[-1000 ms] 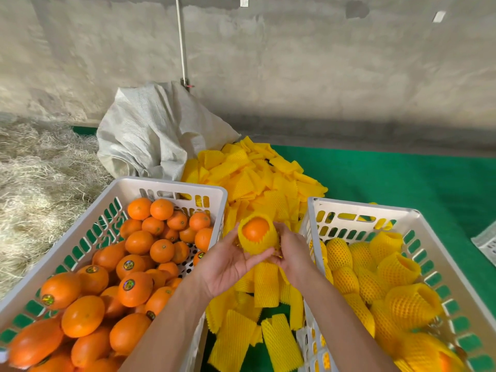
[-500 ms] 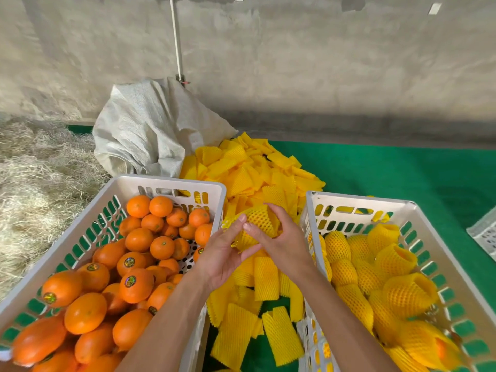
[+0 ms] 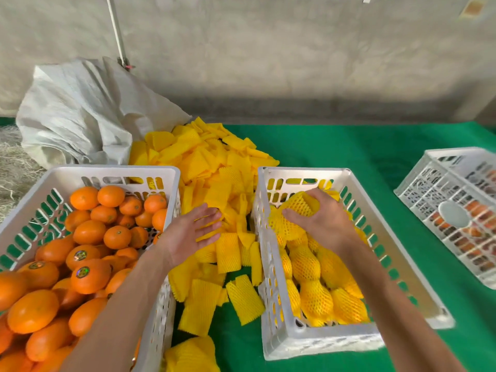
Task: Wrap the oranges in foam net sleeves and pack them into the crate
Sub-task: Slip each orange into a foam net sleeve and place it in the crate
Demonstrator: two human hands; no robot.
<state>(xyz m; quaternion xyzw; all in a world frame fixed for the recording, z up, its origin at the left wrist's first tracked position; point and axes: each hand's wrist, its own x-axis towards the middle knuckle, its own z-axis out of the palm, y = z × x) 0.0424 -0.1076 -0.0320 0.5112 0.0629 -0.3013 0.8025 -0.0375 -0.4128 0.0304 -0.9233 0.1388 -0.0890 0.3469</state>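
Head view: right hand (image 3: 319,221) is gripping a sleeved orange (image 3: 300,204) inside the right crate (image 3: 303,342); left hand (image 3: 188,232), fingers spread and holding nothing, is hovering over the loose sleeves (image 3: 214,167) beside the crate of bare oranges (image 3: 88,275).

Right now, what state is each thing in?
left hand: open, flat over the loose sleeves
right hand: closed on the wrapped orange, inside the right crate
left crate: full of bare oranges
right crate: partly filled with wrapped oranges
foam sleeves: loose pile between the crates
sack: crumpled, open
far crate: upside down, over oranges
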